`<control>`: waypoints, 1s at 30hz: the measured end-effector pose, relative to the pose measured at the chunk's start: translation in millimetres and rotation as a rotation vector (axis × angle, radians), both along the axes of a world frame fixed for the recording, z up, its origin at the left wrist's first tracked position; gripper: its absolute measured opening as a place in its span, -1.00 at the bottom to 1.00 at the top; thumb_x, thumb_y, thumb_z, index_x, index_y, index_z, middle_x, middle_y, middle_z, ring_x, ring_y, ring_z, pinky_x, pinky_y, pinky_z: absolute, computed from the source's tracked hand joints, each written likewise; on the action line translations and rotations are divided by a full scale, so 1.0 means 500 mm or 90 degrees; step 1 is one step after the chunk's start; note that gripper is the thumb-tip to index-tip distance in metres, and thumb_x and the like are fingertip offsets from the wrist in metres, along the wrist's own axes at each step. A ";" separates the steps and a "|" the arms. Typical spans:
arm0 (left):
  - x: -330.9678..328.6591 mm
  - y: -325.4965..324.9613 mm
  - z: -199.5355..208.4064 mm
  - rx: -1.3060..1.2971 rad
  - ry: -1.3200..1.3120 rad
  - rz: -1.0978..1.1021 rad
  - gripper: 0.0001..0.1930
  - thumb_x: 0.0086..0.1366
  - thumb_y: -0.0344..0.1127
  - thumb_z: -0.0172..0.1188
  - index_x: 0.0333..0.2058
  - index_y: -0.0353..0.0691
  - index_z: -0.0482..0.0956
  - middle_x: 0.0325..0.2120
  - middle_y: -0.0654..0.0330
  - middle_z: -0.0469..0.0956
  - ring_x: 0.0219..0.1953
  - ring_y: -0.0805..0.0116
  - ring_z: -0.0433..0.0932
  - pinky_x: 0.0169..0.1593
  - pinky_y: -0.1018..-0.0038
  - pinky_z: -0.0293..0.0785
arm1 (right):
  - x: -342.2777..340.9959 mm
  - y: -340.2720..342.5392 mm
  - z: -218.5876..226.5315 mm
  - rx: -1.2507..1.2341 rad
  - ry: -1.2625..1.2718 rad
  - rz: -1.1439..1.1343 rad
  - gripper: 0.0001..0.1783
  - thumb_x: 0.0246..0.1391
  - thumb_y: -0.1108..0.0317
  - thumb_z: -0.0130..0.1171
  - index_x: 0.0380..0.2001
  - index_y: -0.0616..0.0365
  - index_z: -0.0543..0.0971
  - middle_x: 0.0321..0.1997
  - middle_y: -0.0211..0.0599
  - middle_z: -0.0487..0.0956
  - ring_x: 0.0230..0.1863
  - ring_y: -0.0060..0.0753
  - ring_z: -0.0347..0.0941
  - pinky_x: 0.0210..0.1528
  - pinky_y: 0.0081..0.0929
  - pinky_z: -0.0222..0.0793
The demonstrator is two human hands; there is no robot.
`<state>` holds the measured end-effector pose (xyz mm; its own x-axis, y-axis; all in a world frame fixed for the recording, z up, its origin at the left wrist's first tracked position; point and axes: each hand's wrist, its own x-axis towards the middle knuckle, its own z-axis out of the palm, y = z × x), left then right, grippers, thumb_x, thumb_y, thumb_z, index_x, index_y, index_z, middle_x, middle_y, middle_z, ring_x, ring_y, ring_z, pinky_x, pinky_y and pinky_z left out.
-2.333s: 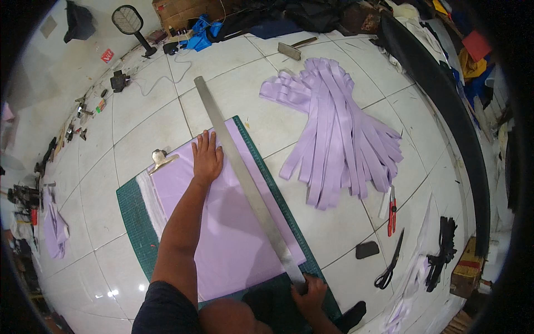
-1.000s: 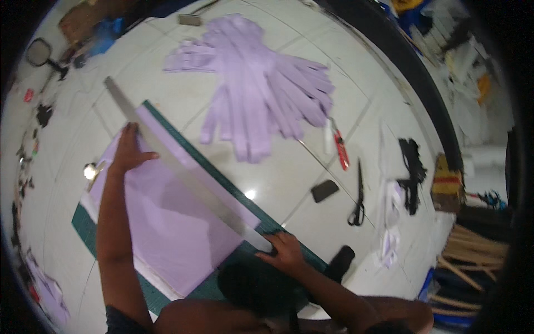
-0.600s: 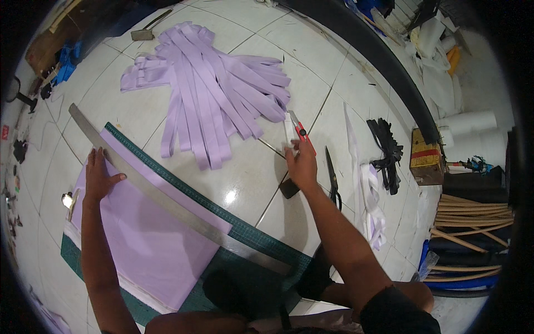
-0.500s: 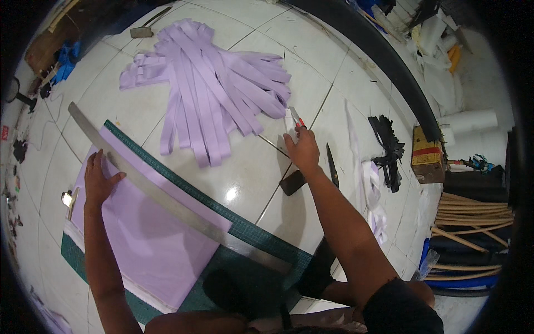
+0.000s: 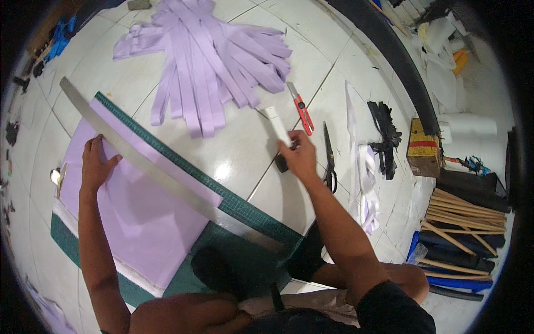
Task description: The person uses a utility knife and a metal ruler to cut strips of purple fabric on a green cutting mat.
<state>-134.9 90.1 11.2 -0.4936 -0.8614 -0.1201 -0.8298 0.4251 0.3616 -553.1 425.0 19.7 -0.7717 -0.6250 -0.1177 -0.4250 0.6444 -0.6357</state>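
The left hand [image 5: 96, 167] lies flat on the light purple cloth [image 5: 150, 234], fingers spread, just beside the long metal ruler [image 5: 158, 173], and the right hand [image 5: 301, 155] pinches a white stick [image 5: 277, 125] near the red knife [image 5: 303, 112]. The cloth sits under the ruler on a green mat [image 5: 246, 211]. Little marks run along the mat's edge, too small to read.

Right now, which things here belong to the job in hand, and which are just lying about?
Belonging, it seems:
lilac cloth, under the left hand
steel ruler, across the cloth
green cutting mat, beneath
slim white piece, in the right hand
red cutter, perhaps, lying near that hand

Likely just lying about:
black scissors
bundle of black strips
tan sticks
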 end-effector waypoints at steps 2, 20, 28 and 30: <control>0.022 -0.007 -0.006 -0.007 0.009 -0.003 -0.13 -0.02 -0.22 0.47 0.26 -0.28 0.25 0.19 -0.06 0.29 0.23 -0.11 0.28 0.29 0.14 0.26 | 0.033 -0.042 0.000 0.027 -0.017 0.029 -0.48 -0.04 0.09 0.41 -0.15 0.26 0.53 -0.28 -0.09 0.60 -0.28 -0.20 0.55 -0.18 -0.28 0.46; 0.030 -0.030 -0.049 -0.066 0.023 -0.048 -0.07 -0.08 -0.32 0.50 0.28 -0.28 0.23 0.18 -0.11 0.30 0.22 -0.12 0.31 0.27 0.13 0.29 | -0.092 0.177 0.002 -0.161 -0.317 -0.124 -0.54 0.30 0.08 0.11 -0.01 0.09 0.15 -0.53 -0.31 0.44 -0.68 -0.50 0.39 -0.67 -0.46 0.38; 0.018 -0.027 -0.048 -0.017 0.058 -0.025 -0.06 -0.09 -0.33 0.50 0.29 -0.31 0.23 0.19 -0.11 0.30 0.22 -0.09 0.31 0.28 0.14 0.29 | 0.076 0.269 -0.017 0.043 -0.373 -0.127 -0.52 0.37 -0.15 -0.15 -0.15 0.06 0.44 -0.58 -0.43 0.36 -0.71 -0.59 0.26 -0.71 -0.52 0.21; 0.006 -0.022 -0.047 -0.010 0.062 -0.022 -0.07 -0.09 -0.33 0.49 0.29 -0.31 0.23 0.19 -0.11 0.29 0.22 -0.09 0.32 0.28 0.15 0.28 | 0.063 0.283 -0.030 0.017 -0.336 -0.184 -0.54 0.37 -0.14 -0.15 -0.14 0.06 0.43 -0.58 -0.43 0.35 -0.71 -0.59 0.25 -0.69 -0.52 0.22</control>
<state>-132.0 79.3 -12.3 -0.5315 -0.8451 -0.0576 -0.7761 0.4586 0.4328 -521.4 566.3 4.8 -0.7428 -0.3901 -0.5441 0.1391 0.7050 -0.6954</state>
